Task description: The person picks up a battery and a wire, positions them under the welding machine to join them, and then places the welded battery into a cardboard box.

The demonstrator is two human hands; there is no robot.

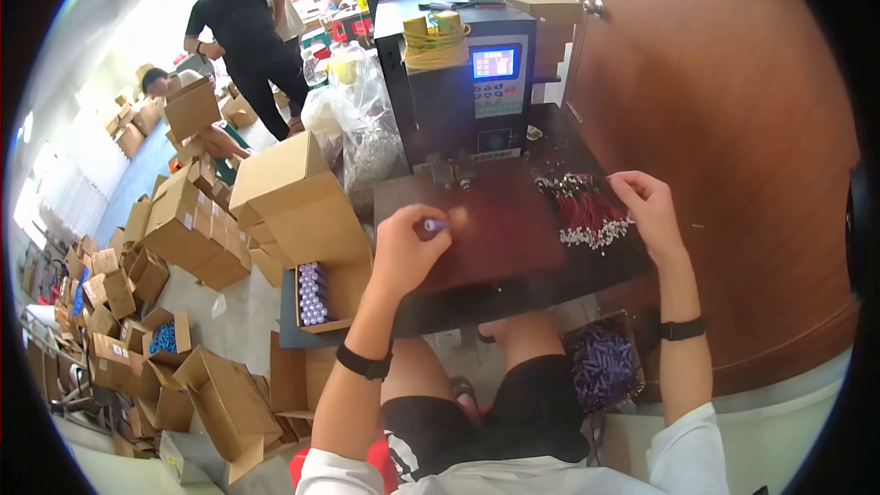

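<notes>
A purple cylindrical battery cell sits in the fingers of my left hand, over the dark red mat. To the right lies a bunch of red wire leads with white plugs at their near ends. My right hand is at the right edge of this bunch, thumb and forefinger pinched on a thin wire lead. Beyond the mat stands a blue-grey machine with a lit screen and keypad; small metal electrodes stick out at its foot.
On the table's left, an open cardboard box holds rows of purple cells. A bin of loose purple cells stands below the table at right. Wooden door at right. Cartons crowd the left floor; a standing person is behind them.
</notes>
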